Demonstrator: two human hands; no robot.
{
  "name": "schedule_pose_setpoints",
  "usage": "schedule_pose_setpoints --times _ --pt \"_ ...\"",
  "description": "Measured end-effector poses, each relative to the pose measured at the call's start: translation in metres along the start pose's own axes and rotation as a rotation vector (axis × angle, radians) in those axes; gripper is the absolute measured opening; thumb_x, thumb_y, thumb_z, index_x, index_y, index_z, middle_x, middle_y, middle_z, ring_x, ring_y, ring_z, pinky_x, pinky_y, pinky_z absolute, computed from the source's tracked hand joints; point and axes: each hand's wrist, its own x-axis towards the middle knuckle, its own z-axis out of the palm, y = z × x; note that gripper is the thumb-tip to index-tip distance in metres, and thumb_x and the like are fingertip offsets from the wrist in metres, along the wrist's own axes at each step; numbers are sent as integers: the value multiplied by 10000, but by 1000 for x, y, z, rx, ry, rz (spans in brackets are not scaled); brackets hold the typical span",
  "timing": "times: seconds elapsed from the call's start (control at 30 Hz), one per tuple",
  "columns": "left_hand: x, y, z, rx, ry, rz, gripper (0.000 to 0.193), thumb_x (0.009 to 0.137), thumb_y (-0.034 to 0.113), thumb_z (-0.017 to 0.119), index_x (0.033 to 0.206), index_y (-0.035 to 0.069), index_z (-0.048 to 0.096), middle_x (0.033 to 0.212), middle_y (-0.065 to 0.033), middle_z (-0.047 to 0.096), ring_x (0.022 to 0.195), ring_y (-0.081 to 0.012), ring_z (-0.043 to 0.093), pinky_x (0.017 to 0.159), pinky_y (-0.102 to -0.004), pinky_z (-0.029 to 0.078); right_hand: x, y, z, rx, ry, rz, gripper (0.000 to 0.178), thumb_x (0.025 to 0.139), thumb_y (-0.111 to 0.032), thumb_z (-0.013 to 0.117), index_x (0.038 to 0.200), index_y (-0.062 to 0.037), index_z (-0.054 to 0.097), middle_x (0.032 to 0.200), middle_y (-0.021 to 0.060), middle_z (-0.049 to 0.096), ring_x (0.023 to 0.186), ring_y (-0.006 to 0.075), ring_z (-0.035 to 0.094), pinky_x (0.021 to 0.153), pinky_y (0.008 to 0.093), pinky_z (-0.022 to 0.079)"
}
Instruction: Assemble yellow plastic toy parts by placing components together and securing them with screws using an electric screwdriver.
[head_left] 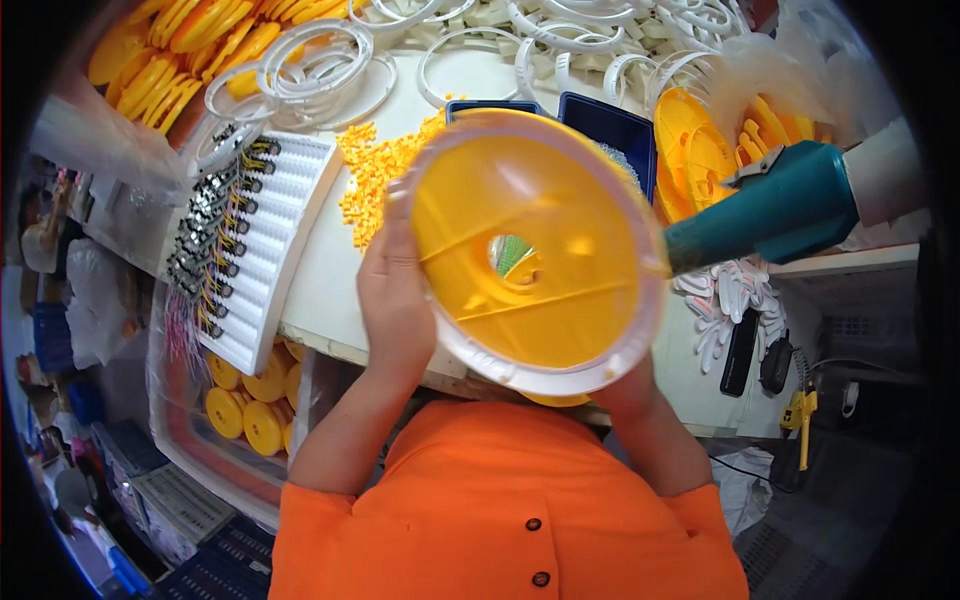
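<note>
A round yellow plastic disc (pixel 570 215) with a small hole in its middle is held up in front of me, tilted. A whitish ring (pixel 560 379) runs round its rim. My left hand (pixel 396 295) is closed on the left side of the rim, its fingers partly behind it. At the lower right edge, my right hand (pixel 628 388) supports the same disc; its fingers are mostly hidden underneath. Close to the disc's right edge is the narrow end of a teal tapered tube (pixel 770 205).
White rings (pixel 318 60) and yellow discs (pixel 200 30) are heaped at the back. Small yellow pieces (pixel 375 175) lie beside a white ribbed tray (pixel 262 235) of wired parts. Dark blue bins (pixel 632 150) stand behind the disc. White pieces (pixel 725 295) and a black device (pixel 740 352) lie right.
</note>
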Motion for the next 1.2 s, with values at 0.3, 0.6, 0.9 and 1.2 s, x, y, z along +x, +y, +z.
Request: schedule_pose_setpoints --times 0.3,0.6,0.9,1.2 --pt "-23 -21 23 107 -322 94 411 1107 361 469 1097 -9 649 801 -78 643 741 -122 595 661 -312 482 -21 -5 -31 -230 76 -199 564 945 -428 552 1377 -74 476 1412 178 527 1292 306 512 1141 458 392" --pt "-12 -36 15 18 -329 55 345 1058 336 567 1151 8 621 868 -108 651 716 -144 615 659 -310 498 -38 -51 -1 -814 201 -440 403 759 -211 802 1092 -76 618 1192 187 641 1068 293 634 1029 433 482" --pt "-23 -43 -28 642 -540 -8 366 926 71 646 1287 26 609 1115 -127 663 745 -220 674 689 -314 569 -28 -30 -19 -1779 236 -389 493 677 -151 842 1121 -33 664 1071 142 646 957 300 598 875 407 473" --pt "-20 -48 -34 531 -552 -151 388 922 67 612 1306 19 644 945 -157 693 708 -196 645 676 -319 523 -18 -21 -14 -1818 226 -355 513 677 -201 888 1129 -59 693 1029 114 620 971 297 587 878 406 466"
